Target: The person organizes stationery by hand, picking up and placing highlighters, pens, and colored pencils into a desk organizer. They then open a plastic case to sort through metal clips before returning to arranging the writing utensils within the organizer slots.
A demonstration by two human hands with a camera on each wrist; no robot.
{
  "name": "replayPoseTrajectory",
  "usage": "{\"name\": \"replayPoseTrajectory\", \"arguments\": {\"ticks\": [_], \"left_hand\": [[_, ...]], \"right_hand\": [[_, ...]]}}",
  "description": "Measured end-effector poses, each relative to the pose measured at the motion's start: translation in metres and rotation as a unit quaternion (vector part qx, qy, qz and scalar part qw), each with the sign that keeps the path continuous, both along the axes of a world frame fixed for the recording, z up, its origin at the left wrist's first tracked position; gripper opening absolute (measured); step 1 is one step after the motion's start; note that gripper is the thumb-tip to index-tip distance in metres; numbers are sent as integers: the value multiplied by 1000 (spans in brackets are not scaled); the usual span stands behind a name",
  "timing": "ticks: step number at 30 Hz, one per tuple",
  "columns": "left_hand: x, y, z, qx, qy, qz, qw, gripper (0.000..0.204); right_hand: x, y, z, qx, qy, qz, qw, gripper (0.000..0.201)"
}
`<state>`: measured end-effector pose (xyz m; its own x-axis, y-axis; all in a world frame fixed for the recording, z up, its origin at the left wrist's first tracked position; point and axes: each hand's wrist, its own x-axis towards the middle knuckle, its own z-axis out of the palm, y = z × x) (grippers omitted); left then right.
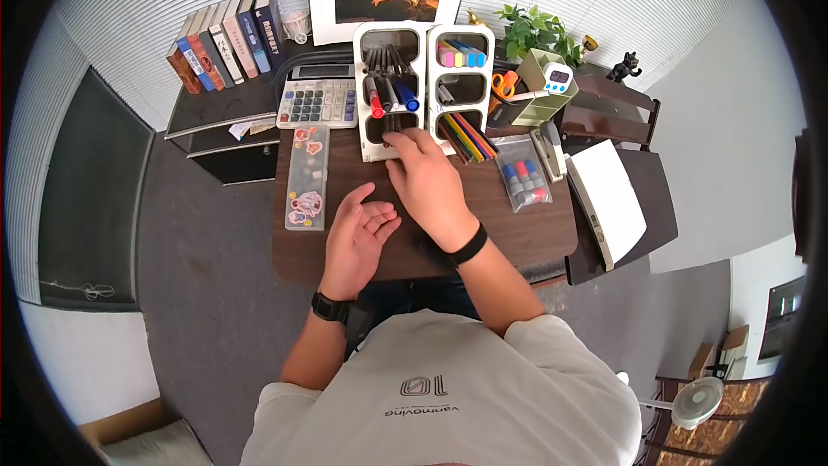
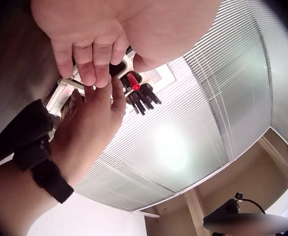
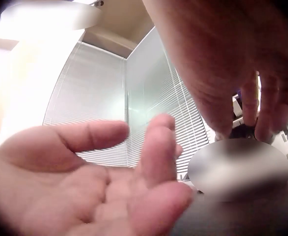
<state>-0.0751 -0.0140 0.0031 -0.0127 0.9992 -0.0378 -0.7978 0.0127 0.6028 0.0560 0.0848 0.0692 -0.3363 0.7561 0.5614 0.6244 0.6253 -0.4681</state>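
A white pen organizer [image 1: 366,78] with two columns of compartments stands on the desk. My right hand [image 1: 429,192] reaches to its bottom left compartment, fingers extended, fingertips at the opening where thin dark sticks [image 1: 392,123] show. What the fingertips touch there is partly hidden. Above them sit a red marker [image 1: 374,100] and a blue marker [image 1: 405,96], with several black pens [image 1: 386,59] in the top compartment. Colored pencils [image 1: 470,135] fill the lower right one. My left hand [image 1: 356,237] hovers over the desk just left of the right hand, palm turned inward, fingers loosely bent around nothing.
A translucent pencil case [image 1: 307,179] with stickers and a calculator [image 1: 317,106] lie left of the organizer. To the right are a clear bag of small bottles [image 1: 523,179], a stapler [image 1: 549,150], a green holder with scissors [image 1: 505,85] and a white box [image 1: 608,194].
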Motion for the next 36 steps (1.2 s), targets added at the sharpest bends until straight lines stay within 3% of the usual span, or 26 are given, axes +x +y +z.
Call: {"name": "replayPoseTrajectory", "arguments": {"ticks": [3,7,10,13,15,16,18,19,21,22,24,26,30,33,35,36], "left_hand": [[-1,0,-1,-2,4,-7,1000,42],[-2,1,-2,-2,-5,-5,1000,41],[-1,1,0,-10,3,-8,1000,41],[5,2,11,-21,68,-23,997,42],[10,4,6,-11,101,-26,995,42],[12,5,4,7,139,-36,990,42],[16,5,4,0,162,-22,987,42],[19,5,5,4,185,-9,983,41],[25,3,7,-2,187,10,982,38],[28,2,9,2,228,33,973,36],[32,1,9,4,272,57,961,33],[32,2,7,11,354,55,934,30],[41,1,11,-2,414,80,907,29],[39,5,16,-47,386,70,919,29],[31,15,26,-127,210,-13,969,28],[24,23,28,-133,200,-43,970,29]], "right_hand": [[-7,15,-10,27,-66,-15,997,29],[-9,31,-21,18,-65,7,998,26],[3,22,-13,-1,-23,31,999,26],[23,-20,5,37,121,43,991,25],[35,-46,-13,-126,250,73,957,23],[39,-53,-25,-135,250,74,956,23],[45,-64,-45,-354,439,139,814,25],[47,-66,-50,-358,442,138,811,25],[53,-68,-55,-353,370,133,849,26],[55,-67,-54,-354,373,133,847,26],[58,-67,-49,-275,311,137,899,24],[63,-66,-50,-274,304,147,900,25],[69,-65,-54,-269,272,151,912,28],[72,-64,-52,-264,262,168,913,34],[74,-66,-51,-258,295,170,904,36],[76,-67,-50,-253,323,171,896,38]]}}
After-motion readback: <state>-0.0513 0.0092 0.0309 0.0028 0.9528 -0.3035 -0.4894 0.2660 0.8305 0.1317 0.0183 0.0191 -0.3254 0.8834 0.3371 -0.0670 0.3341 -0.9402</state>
